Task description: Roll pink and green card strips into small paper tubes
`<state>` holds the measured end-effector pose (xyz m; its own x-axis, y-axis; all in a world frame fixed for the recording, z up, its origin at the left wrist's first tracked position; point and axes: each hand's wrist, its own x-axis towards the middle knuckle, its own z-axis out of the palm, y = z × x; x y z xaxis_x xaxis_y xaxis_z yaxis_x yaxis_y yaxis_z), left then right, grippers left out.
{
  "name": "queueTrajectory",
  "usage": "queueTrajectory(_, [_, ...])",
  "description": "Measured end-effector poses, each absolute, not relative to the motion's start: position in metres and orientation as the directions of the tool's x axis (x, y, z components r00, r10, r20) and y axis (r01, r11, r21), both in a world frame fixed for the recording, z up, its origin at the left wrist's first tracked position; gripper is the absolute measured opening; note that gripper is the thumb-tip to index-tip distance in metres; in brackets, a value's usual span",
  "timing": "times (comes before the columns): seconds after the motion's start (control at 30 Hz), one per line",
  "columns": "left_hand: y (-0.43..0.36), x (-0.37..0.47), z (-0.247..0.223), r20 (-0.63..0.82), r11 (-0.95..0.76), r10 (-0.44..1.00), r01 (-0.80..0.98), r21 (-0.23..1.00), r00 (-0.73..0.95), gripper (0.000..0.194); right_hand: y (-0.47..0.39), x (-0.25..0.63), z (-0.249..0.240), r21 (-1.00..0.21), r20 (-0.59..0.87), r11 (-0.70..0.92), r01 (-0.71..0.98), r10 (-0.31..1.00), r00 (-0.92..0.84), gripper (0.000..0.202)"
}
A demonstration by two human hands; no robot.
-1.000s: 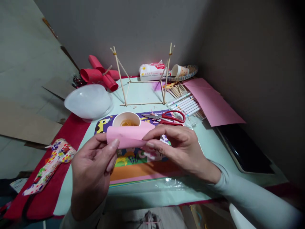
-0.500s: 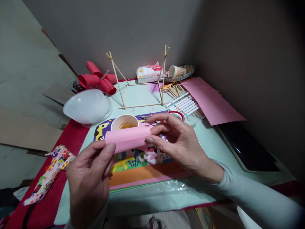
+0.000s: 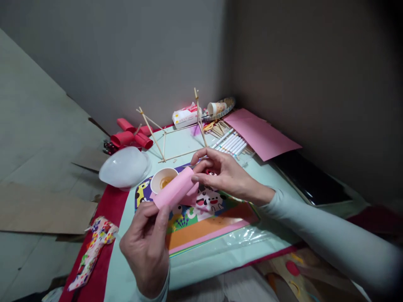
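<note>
1. the left grip (image 3: 147,245) is closed on the near-left end of the pink paper roll (image 3: 174,188).
2. the right grip (image 3: 231,174) pinches its far-right end, thumb on the rim; both grips are equally near.
3. between them, the roll's long axis slants away and rightward from the left grip.
4. the cup (image 3: 154,183) sits just beyond the roll, ahead of the left grip; the desk (image 3: 201,272) has its front edge bodyward of the right grip.

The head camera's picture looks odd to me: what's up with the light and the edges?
In the head view, the right wall falls into deep shadow; glare speckles the clear plastic; the right sleeve looks stretched, blurring toward the edge.
</note>
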<state>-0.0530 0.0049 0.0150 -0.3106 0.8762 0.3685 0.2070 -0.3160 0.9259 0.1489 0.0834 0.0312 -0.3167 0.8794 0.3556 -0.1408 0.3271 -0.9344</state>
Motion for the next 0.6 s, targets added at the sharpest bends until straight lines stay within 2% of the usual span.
queueTrajectory(0.07, [0.004, -0.054, 0.012, 0.505, -0.413, 0.82, 0.331, 0.848, -0.269, 0.01, 0.082, 0.152, 0.033, -0.878, 0.475, 0.471, -0.086, 0.834, -0.282, 0.028])
queueTrajectory(0.17, [0.006, -0.06, 0.01, 0.589, -0.483, 0.759, 0.366, 0.796, -0.279, 0.009, 0.075, 0.152, 0.036, -0.752, 0.645, 0.658, -0.019, 0.731, -0.224, 0.022])
queueTrajectory(0.23, [0.006, -0.064, 0.009, 0.567, -0.464, 0.767, 0.349, 0.814, -0.302, 0.008, 0.069, 0.149, 0.036, -0.67, 0.723, 0.742, 0.033, 0.662, -0.198, 0.018])
queueTrajectory(0.33, [0.004, -0.07, 0.008, 0.451, -0.385, 0.828, 0.247, 0.889, -0.332, 0.013, 0.06, 0.142, 0.033, -0.578, 0.785, 0.808, 0.119, 0.589, -0.189, 0.012])
queueTrajectory(0.4, [0.003, -0.072, 0.009, 0.36, -0.329, 0.865, 0.146, 0.933, -0.349, 0.017, 0.054, 0.136, 0.029, -0.6, 0.776, 0.795, 0.085, 0.605, -0.18, 0.014])
queueTrajectory(0.47, [0.003, -0.075, 0.01, 0.334, -0.315, 0.861, 0.112, 0.942, -0.383, 0.017, 0.05, 0.131, 0.024, -0.665, 0.734, 0.747, 0.018, 0.658, -0.168, 0.021])
queueTrajectory(0.53, [0.004, -0.079, 0.015, 0.443, -0.388, 0.797, 0.215, 0.896, -0.409, 0.013, 0.047, 0.127, 0.02, -0.71, 0.695, 0.704, -0.008, 0.699, -0.171, 0.031])
queueTrajectory(0.6, [0.005, -0.082, 0.023, 0.642, -0.499, 0.679, 0.418, 0.759, -0.357, 0.008, 0.047, 0.125, 0.016, -0.725, 0.673, 0.688, 0.009, 0.712, -0.202, 0.038])
